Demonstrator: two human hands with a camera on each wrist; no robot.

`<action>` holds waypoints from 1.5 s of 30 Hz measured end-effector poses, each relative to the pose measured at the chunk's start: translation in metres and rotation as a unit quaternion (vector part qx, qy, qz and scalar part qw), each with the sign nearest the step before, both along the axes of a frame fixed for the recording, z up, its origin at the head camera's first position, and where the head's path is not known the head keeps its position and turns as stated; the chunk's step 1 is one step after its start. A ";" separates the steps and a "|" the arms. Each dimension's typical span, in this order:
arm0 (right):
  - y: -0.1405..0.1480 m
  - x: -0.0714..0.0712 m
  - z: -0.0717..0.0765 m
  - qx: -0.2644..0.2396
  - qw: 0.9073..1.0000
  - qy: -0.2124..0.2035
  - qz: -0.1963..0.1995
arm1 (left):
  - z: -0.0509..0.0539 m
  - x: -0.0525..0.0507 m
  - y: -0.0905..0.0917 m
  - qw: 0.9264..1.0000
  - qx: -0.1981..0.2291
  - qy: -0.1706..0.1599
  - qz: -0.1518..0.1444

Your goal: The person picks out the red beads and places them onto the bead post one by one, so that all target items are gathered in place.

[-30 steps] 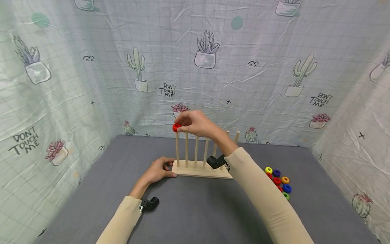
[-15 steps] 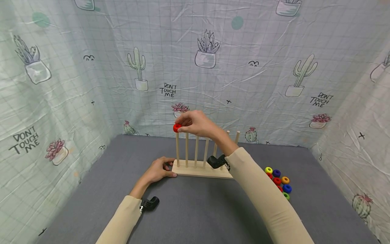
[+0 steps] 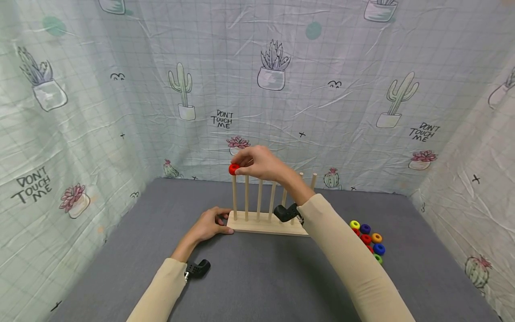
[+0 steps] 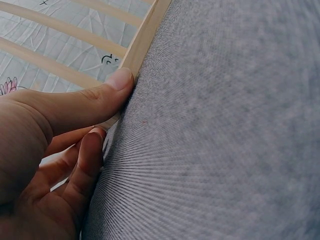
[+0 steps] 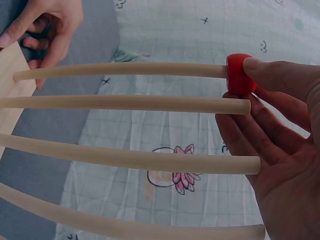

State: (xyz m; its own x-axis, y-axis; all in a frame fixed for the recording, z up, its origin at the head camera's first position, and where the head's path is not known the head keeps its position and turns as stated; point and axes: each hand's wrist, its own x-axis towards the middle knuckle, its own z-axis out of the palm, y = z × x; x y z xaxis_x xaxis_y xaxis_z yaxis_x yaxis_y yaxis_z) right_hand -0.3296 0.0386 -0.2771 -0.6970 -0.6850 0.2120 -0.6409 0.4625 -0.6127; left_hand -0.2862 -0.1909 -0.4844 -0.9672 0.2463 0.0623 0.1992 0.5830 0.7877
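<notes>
A wooden peg stand, its base (image 3: 261, 227) flat on the table, carries a row of several upright wooden pegs (image 3: 246, 197). At the top of the leftmost peg is a red ring (image 3: 233, 169), pinched between thumb and fingers of my right hand (image 3: 261, 163). In the right wrist view the red ring (image 5: 239, 75) meets the tip of that end peg (image 5: 125, 70). My left hand (image 3: 207, 225) grips the left end of the base, thumb along the front edge and fingers behind; the left wrist view shows the thumb (image 4: 100, 97) on the wood.
Several loose rings lie at the right, among them a yellow ring (image 3: 354, 224), an orange ring (image 3: 377, 238) and a blue ring (image 3: 379, 249). My right sleeve (image 3: 350, 255) hides part of the group and the stand's right end. A patterned curtain (image 3: 225, 67) surrounds the grey table (image 3: 257, 277).
Almost nothing differs. The red ring stays at the top of the leftmost peg in my right hand, and my left hand keeps its grip on the base.
</notes>
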 end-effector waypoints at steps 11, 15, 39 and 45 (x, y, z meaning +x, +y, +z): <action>0.001 0.000 0.002 0.006 1.000 -0.001 0.006 | -0.002 0.000 -0.001 1.000 -0.002 0.005 -0.001; 0.003 0.000 0.003 0.010 1.000 0.006 0.006 | -0.003 -0.002 -0.002 1.000 -0.008 0.007 0.001; 0.060 0.032 0.010 -0.047 0.995 0.088 0.008 | -0.002 0.002 -0.001 1.000 -0.017 0.006 0.007; 0.079 0.044 0.001 -0.067 0.991 0.110 0.023 | -0.003 0.002 0.000 1.000 -0.014 0.002 0.008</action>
State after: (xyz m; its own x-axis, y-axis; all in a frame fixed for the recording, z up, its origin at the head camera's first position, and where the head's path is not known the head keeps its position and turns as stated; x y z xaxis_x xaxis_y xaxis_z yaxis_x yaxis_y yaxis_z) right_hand -0.2854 0.1173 -0.2760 -0.5928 -0.6704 0.4464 -0.7842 0.3539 -0.5097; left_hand -0.2844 -0.1907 -0.4872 -0.9706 0.2333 0.0590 0.1930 0.6080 0.7701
